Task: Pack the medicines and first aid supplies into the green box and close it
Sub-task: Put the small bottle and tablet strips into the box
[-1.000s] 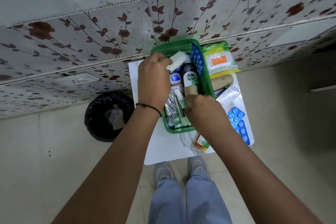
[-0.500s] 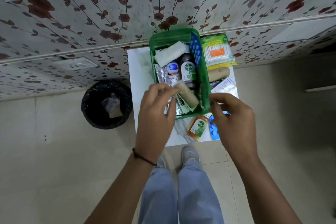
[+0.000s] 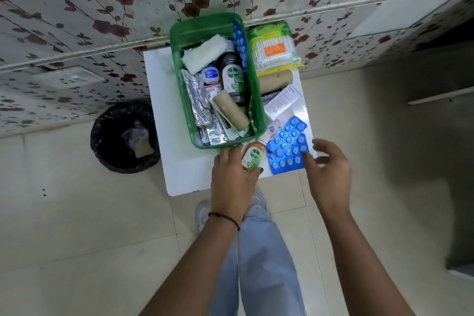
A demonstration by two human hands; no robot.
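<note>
The open green box (image 3: 179,72) stands on a small white table (image 3: 179,169). It holds white gauze (image 3: 205,55), a dark Dettol bottle (image 3: 232,74), a small blue-lidded jar (image 3: 210,74), silver blister strips (image 3: 197,95) and a brown bandage roll (image 3: 230,113). My left hand (image 3: 230,174) curls around a small orange Dettol bottle (image 3: 252,155) lying just in front of the box. My right hand (image 3: 327,169) is open, its fingertips touching the blue blister packs (image 3: 287,149). No lid is in view.
Right of the box lie a pack of cotton buds (image 3: 274,49), a second brown roll (image 3: 275,78), a plaster box (image 3: 269,100) and a white carton (image 3: 282,101). A black bin (image 3: 125,136) stands on the floor to the left. A flowered wall is behind.
Both hands have drawn back out of the box, leaving the brown roll inside. My left hand has gone to the small Dettol bottle, my right to the blue blister packs.
</note>
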